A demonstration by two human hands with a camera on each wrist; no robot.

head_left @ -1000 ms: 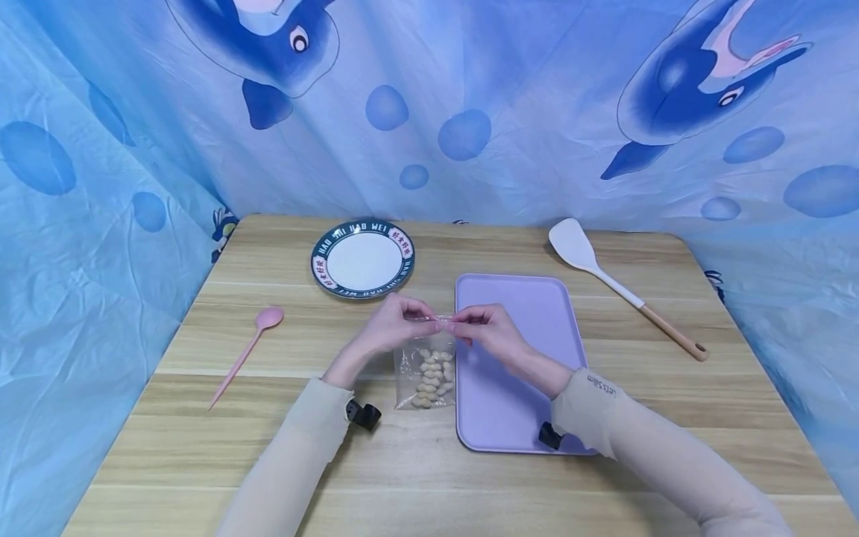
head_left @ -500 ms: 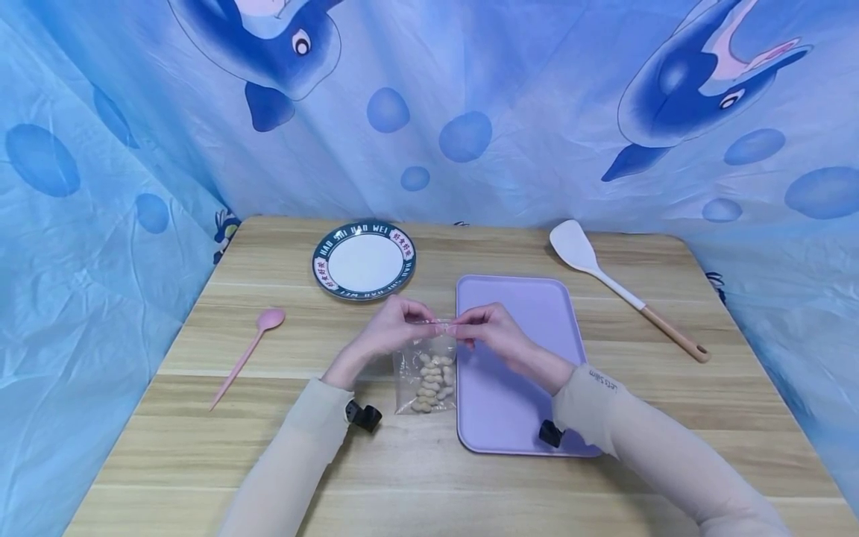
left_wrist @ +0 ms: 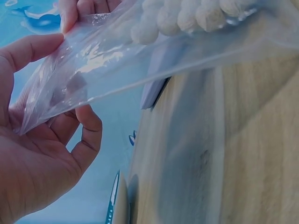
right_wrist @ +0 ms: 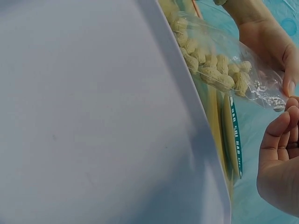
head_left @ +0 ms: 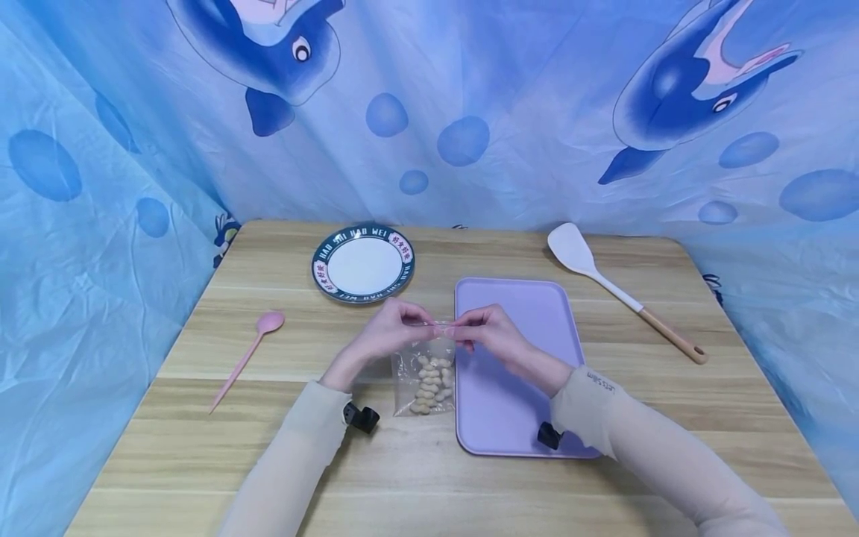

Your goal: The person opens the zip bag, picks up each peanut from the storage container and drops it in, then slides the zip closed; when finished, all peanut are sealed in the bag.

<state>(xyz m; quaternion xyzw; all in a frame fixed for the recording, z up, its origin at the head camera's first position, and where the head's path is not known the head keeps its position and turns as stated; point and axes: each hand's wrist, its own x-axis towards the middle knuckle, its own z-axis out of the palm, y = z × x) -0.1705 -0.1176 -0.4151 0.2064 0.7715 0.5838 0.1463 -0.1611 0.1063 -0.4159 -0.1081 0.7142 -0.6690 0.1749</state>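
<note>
A clear plastic bag (head_left: 406, 380) hangs from both hands just left of the purple tray, its top edge between their fingertips. Several peanuts in their shells (head_left: 432, 384) fill its lower part; the right wrist view shows the peanuts (right_wrist: 212, 70) close up. My left hand (head_left: 389, 328) pinches the top edge from the left, thumb toward me. From the right my right hand (head_left: 493, 333) pinches the same edge, the two thumbs nearly meeting. In the left wrist view the bag (left_wrist: 107, 65) stretches out from the left hand (left_wrist: 42, 163).
The purple tray (head_left: 510, 403) lies under the right forearm. Behind the left hand stands a white plate (head_left: 364, 266) with a dark green rim. A pink spoon (head_left: 270, 322) lies at the left, a white spatula with a wooden handle (head_left: 624, 298) at the right. A blue curtain (head_left: 429, 112) backs the table.
Both hands keep their pinch on the bag's top edge. The bag hung slightly lower half a second ago than a second ago; since then the whole view has shifted only slightly.
</note>
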